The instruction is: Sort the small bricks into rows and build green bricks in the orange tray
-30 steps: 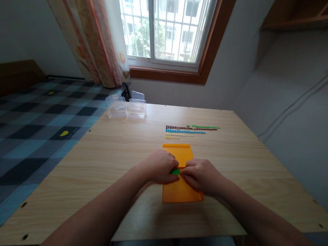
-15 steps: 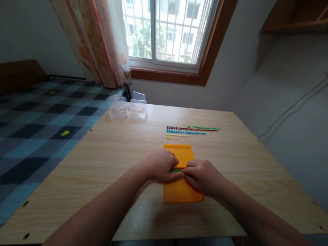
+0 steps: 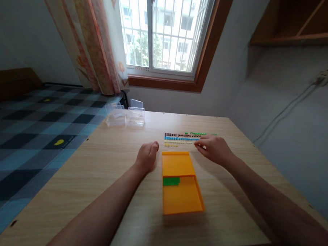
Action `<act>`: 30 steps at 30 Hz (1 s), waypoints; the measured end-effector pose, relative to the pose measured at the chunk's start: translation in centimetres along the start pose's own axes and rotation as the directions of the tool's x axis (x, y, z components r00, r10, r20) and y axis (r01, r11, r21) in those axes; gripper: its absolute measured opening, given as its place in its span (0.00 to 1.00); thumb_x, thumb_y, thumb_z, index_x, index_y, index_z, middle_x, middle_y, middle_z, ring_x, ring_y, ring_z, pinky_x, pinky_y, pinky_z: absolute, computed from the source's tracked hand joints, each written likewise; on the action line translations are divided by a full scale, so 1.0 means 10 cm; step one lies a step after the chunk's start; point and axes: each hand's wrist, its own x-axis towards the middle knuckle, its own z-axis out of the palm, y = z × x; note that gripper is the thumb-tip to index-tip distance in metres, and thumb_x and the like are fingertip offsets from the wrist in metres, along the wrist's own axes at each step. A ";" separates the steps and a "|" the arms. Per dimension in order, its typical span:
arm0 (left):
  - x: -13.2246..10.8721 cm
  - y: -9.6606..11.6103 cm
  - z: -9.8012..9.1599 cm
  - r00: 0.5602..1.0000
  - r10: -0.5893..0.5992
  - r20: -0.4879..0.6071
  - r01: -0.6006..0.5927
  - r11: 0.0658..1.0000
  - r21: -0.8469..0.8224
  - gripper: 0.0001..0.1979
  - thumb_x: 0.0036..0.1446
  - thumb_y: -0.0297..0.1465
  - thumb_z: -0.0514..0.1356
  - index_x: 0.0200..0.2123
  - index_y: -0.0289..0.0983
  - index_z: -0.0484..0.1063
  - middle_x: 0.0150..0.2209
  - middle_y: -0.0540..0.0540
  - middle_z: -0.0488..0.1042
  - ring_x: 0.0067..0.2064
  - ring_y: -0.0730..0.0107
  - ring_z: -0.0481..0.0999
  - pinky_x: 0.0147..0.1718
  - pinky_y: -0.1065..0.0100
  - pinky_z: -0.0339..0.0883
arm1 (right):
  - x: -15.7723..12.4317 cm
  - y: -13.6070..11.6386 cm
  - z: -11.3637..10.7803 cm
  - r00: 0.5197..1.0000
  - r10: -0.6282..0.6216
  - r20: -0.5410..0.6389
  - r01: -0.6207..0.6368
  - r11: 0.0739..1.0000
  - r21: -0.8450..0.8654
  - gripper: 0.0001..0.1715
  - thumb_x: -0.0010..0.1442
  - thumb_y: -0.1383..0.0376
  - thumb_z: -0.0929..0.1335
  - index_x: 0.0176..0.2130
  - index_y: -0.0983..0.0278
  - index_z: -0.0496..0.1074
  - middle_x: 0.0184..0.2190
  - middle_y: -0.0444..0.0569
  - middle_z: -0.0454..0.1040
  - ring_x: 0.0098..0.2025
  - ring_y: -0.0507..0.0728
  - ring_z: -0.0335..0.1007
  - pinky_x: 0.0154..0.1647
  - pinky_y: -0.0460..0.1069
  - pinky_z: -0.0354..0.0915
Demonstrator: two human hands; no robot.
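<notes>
An open orange tray-like box (image 3: 182, 201) lies on the table in front of me, its two halves hinged across the middle. Green pieces (image 3: 171, 181) sit in the upper left corner of its near half. My left hand (image 3: 148, 155) rests on the table just left of the box, curled into a fist with nothing visible in it. Beyond the box on the right, my right hand (image 3: 215, 150) reaches over the ends of the rows, thumb and fingertips pinched together; whatever is between them is too small to make out. Blue pieces (image 3: 179, 139) form one row near those fingertips.
Other rows hold dark brown pieces (image 3: 170, 135), yellow pieces (image 3: 170, 145) and small green pieces (image 3: 198, 134). Clear plastic containers (image 3: 136, 118) stand at the table's far left corner. A bed with a checked cover (image 3: 71, 133) adjoins the left side.
Both hands have come away from the orange box. My left hand moved left and closed into a fist; my right hand moved forward to the rows. The green pieces are now uncovered.
</notes>
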 end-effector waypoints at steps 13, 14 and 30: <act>0.07 -0.10 0.01 0.985 -0.145 -0.092 0.129 0.980 -0.154 0.20 0.61 0.41 0.43 0.18 0.42 0.51 0.18 0.53 0.52 0.23 0.71 0.57 0.27 0.65 0.48 | 1.22 0.78 0.52 0.914 0.259 0.314 -0.276 0.961 0.013 0.11 0.59 0.64 0.71 0.41 0.61 0.85 0.40 0.50 0.84 0.40 0.56 0.77 0.35 0.45 0.62; 0.07 -0.11 0.01 0.984 -0.150 -0.094 0.133 0.978 -0.159 0.20 0.61 0.41 0.43 0.18 0.42 0.51 0.18 0.53 0.52 0.23 0.71 0.57 0.27 0.65 0.48 | 1.24 0.80 0.55 0.910 0.258 0.326 -0.280 0.960 0.020 0.11 0.59 0.64 0.71 0.40 0.61 0.85 0.39 0.50 0.84 0.39 0.56 0.77 0.35 0.45 0.62; 0.07 -0.15 0.03 0.982 -0.172 -0.077 0.158 0.975 -0.158 0.21 0.63 0.40 0.43 0.18 0.41 0.50 0.18 0.53 0.51 0.24 0.71 0.56 0.27 0.66 0.49 | 1.40 0.71 0.81 0.867 0.218 0.449 -0.326 0.929 0.177 0.15 0.57 0.59 0.73 0.42 0.63 0.84 0.34 0.49 0.84 0.35 0.54 0.77 0.34 0.43 0.65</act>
